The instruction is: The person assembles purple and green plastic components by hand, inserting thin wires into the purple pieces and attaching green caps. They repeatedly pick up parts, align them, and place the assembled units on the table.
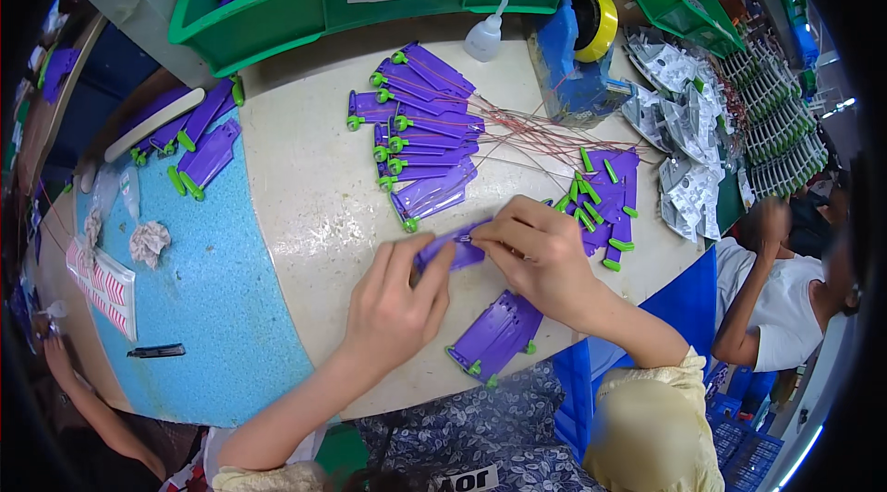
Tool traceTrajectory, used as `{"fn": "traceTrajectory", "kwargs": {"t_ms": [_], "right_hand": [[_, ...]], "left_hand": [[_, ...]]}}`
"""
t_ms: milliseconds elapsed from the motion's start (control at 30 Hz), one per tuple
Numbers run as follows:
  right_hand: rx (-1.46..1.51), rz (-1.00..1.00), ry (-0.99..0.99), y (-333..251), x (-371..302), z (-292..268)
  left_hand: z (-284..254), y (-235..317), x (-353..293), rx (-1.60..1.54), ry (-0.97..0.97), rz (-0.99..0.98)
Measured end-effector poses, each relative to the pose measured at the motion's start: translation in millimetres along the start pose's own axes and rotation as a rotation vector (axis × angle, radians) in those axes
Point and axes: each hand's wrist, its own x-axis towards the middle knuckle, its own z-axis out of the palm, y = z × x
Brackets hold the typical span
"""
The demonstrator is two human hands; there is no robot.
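A purple plastic panel (465,253) is held between my two hands above the table. My left hand (395,300) grips its left end. The fingertips of my right hand (539,250) pinch a small part at its right end, too small to make out. Just below lies a short stack of purple panels (496,333) with green end pieces. Beyond my hands, a row of purple panels with green tips (427,127) trails thin red wires (527,127) to the right. Beside my right hand, small green sticks (588,201) lie on more purple panels (631,180).
A green bin (277,30) of purple parts spans the back. A squeeze bottle (484,37) and a blue tape dispenser (564,76) stand before it. White-grey moulded parts (688,169) are piled at right. On the blue mat (222,307) lies crumpled tissue (149,243). Other people sit both sides.
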Motion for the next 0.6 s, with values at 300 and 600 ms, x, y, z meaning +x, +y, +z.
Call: {"fn": "traceTrajectory", "kwargs": {"t_ms": [300,600], "right_hand": [[0.193,0.342,-0.279,6,24,9],[0.225,0.347,-0.202,-2,19,6]], "left_hand": [[2,-18,18,-0.409,-0.006,-0.132],[4,-22,21,-0.398,-0.034,-0.162]]}}
